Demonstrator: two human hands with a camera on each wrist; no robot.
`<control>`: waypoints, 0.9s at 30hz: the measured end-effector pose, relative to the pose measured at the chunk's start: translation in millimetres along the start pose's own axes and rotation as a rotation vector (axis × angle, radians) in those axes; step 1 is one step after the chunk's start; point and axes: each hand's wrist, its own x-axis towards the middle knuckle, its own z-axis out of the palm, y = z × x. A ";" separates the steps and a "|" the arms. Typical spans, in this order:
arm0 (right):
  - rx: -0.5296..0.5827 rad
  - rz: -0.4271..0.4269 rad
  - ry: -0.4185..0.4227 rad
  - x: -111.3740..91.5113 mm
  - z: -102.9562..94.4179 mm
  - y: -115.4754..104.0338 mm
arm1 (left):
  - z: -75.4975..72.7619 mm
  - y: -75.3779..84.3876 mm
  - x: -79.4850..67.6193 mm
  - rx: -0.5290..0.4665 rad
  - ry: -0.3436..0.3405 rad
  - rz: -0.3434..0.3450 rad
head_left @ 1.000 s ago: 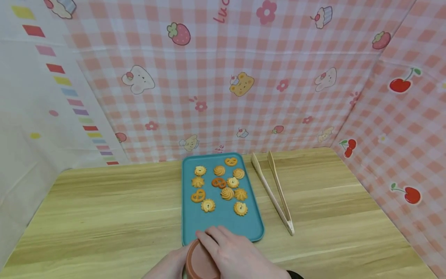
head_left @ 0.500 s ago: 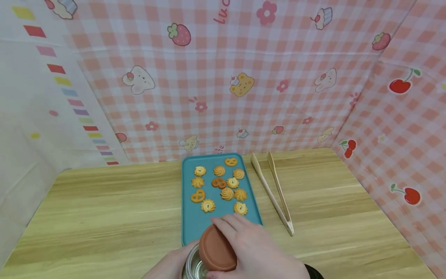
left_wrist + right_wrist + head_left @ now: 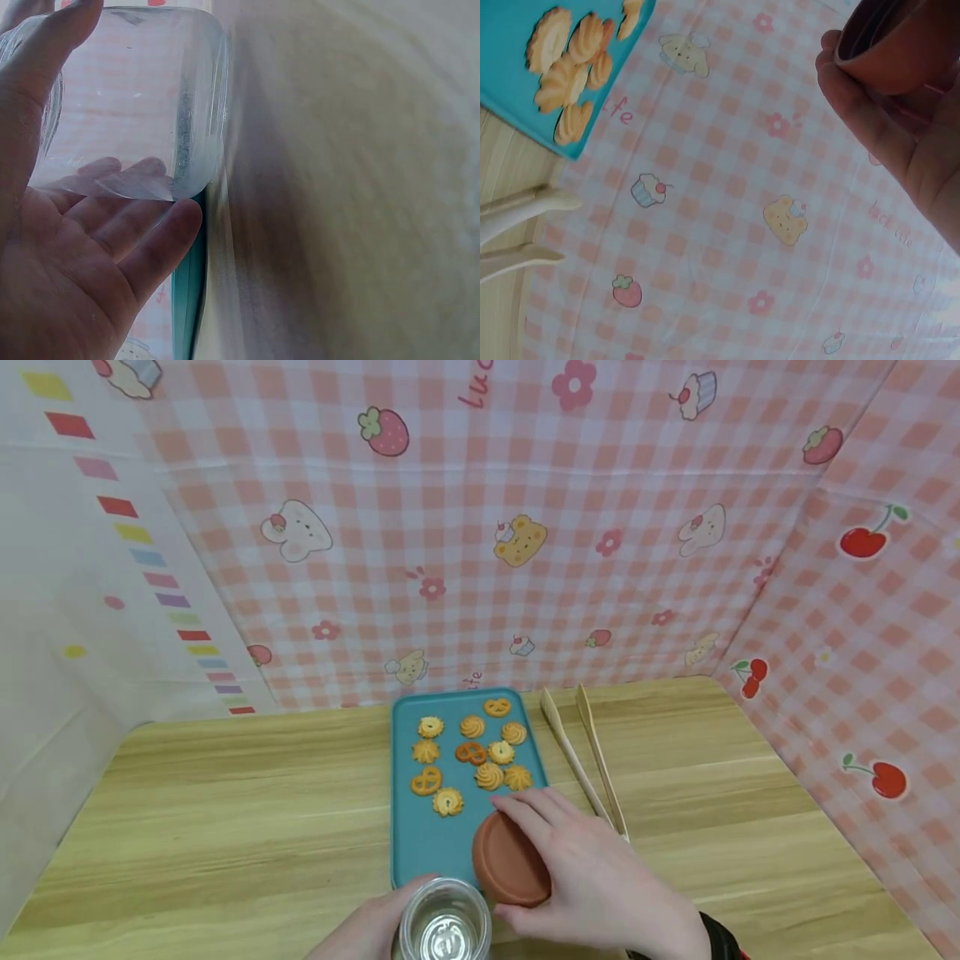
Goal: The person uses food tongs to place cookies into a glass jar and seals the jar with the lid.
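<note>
Glass jar (image 3: 447, 918): upright at the near edge, just beside the tray's near end; it seems to stand on the table (image 3: 247, 827), which would take its weight.
Left hand (image 3: 375, 922): thumb and fingers bent round the jar's left side, probably to keep it from sliding or tipping.
Brown lid (image 3: 512, 860): apart from the jar, tilted, to its right and slightly farther off.
Right hand (image 3: 588, 868): pinches the lid between thumb and fingers across its rim, likely the surest hold on something so round and wide.
Tray (image 3: 423, 852): beyond the jar, its biscuits (image 3: 472, 727) spread in a loose layer, perhaps so each can be reached singly.
Tongs (image 3: 575, 758): right of the tray, tips far, spread apart.
Hidden: the tray's near right corner and the tongs' joined end, behind the right hand.
Cut off: the jar's near side, at the head view's lower edge.
Unclear: the lid's dark inside.
</note>
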 end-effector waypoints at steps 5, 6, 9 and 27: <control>-0.028 -0.032 -0.034 -5.4 1.2 6.7 | -0.8 2.3 -0.4 0.009 0.004 -0.014; -0.036 -0.028 -0.047 -7.4 1.6 7.7 | -0.7 2.7 -0.4 0.017 0.005 -0.013; -0.049 -0.007 -0.096 -12.7 3.5 10.1 | -0.5 3.2 -0.6 0.031 0.009 -0.005; -0.055 -0.200 -0.236 -21.8 45.1 19.4 | -0.6 2.3 -0.6 -0.005 0.007 -0.003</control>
